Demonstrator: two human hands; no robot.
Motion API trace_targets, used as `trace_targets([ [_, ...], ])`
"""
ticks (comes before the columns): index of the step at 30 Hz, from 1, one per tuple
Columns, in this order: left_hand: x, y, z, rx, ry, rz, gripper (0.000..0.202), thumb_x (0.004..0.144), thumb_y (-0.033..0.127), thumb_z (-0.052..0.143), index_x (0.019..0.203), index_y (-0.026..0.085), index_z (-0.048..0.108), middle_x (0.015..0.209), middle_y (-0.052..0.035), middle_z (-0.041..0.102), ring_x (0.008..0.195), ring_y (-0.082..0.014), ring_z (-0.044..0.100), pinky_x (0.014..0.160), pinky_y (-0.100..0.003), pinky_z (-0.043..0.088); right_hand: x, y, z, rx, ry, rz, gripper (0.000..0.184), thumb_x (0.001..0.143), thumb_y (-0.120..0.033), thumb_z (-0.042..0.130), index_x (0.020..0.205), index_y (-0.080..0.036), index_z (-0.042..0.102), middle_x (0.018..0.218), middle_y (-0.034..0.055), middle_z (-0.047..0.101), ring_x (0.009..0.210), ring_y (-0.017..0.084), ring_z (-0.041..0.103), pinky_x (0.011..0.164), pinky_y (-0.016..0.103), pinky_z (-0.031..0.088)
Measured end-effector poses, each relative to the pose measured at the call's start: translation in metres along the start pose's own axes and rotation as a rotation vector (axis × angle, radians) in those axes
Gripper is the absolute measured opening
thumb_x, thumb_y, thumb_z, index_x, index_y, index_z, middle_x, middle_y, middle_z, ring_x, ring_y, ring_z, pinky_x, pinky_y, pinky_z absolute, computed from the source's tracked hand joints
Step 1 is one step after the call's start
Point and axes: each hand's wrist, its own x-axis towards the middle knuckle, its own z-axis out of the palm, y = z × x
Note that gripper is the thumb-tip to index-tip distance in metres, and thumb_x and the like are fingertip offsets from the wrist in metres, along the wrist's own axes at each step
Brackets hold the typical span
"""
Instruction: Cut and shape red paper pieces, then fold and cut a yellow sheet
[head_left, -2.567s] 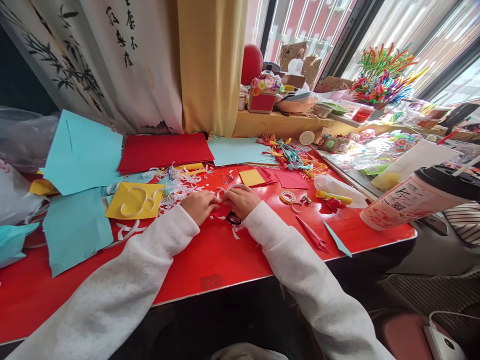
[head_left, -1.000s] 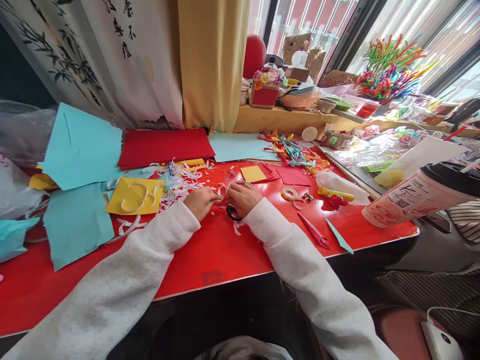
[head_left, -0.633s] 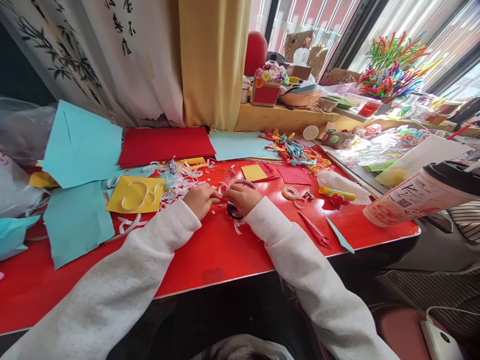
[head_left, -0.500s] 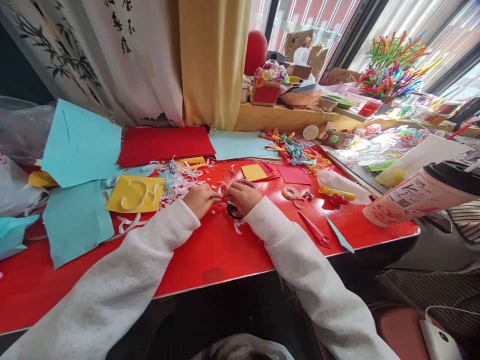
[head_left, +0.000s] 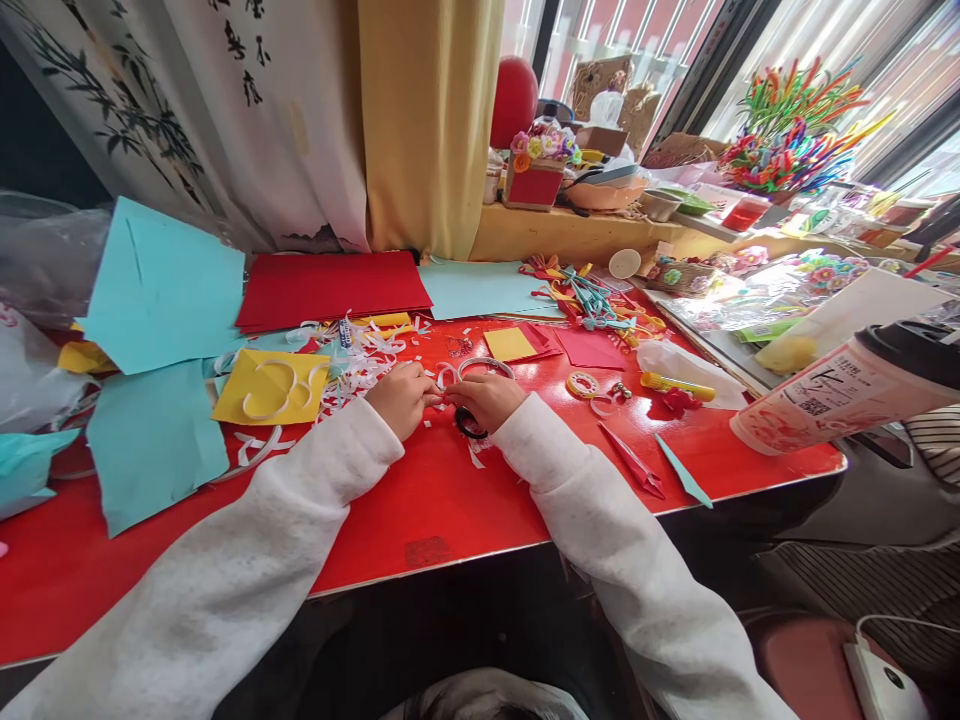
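My left hand (head_left: 405,398) and my right hand (head_left: 489,402) meet fingertip to fingertip just above the red table. Both are closed in a pinch; what lies between the fingers is too small and hidden to name. A black ring-shaped thing (head_left: 471,425) shows below my right fingers, partly covered. Behind the same hand lies a clear ring (head_left: 487,365), like a tape roll. White paper shreds (head_left: 367,362) are heaped beside my left hand. A yellow paper square (head_left: 270,388) with curled white strips lies farther left.
Red sheets (head_left: 330,290) and light blue sheets (head_left: 161,450) cover the back and left of the table. Small yellow and red squares (head_left: 508,344) lie behind my hands. A yellow marker (head_left: 677,387), folded paper points (head_left: 630,462) and a tilted drink cup (head_left: 847,390) are on the right.
My fingertips have shifted slightly against each other, with both hands staying in the same place. The view has moved a little; the things on the table lie as before.
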Motion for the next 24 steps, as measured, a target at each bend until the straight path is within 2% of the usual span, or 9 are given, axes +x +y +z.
trace_targets([
  [8, 0.002, -0.001, -0.003, -0.048, -0.032, -0.040, 0.015, 0.075, 0.024, 0.051, 0.076, 0.016, 0.063, 0.073, -0.0041, 0.055, 0.072, -0.0151, 0.051, 0.068, -0.028, 0.042, 0.001, 0.000, 0.001, -0.002, 0.060, -0.008, 0.024, 0.083, -0.027, 0.041, 0.089, -0.017, 0.062, 0.082, 0.0048, 0.062, 0.072, 0.012, 0.055, 0.057, 0.022, 0.033],
  [15, -0.003, 0.002, -0.009, 0.158, 0.108, 0.048, 0.019, 0.080, 0.021, 0.042, 0.073, 0.016, 0.058, 0.075, -0.0054, 0.053, 0.076, -0.0167, 0.048, 0.065, -0.028, 0.040, 0.005, -0.002, -0.001, 0.095, 0.127, -0.042, 0.025, 0.083, -0.027, 0.041, 0.092, -0.016, 0.062, 0.084, 0.0064, 0.063, 0.072, 0.012, 0.055, 0.062, 0.021, 0.036],
  [18, -0.003, 0.008, -0.015, 0.295, 0.153, 0.097, 0.021, 0.081, 0.018, 0.038, 0.074, 0.015, 0.057, 0.076, -0.0073, 0.053, 0.078, -0.0184, 0.047, 0.063, -0.029, 0.039, 0.007, -0.002, -0.005, 0.277, 0.132, 0.002, 0.021, 0.079, -0.026, 0.046, 0.085, -0.015, 0.064, 0.074, 0.0050, 0.064, 0.066, 0.011, 0.056, 0.060, 0.020, 0.038],
  [24, 0.000, 0.011, -0.021, 0.442, 0.230, 0.260, 0.026, 0.083, 0.020, 0.033, 0.075, 0.014, 0.057, 0.073, -0.0075, 0.055, 0.072, -0.0181, 0.048, 0.063, -0.030, 0.036, 0.005, 0.001, -0.008, 0.924, -0.009, 0.127, 0.026, 0.074, -0.036, 0.049, 0.070, -0.014, 0.063, 0.061, 0.0013, 0.063, 0.059, 0.012, 0.060, 0.057, 0.021, 0.045],
])
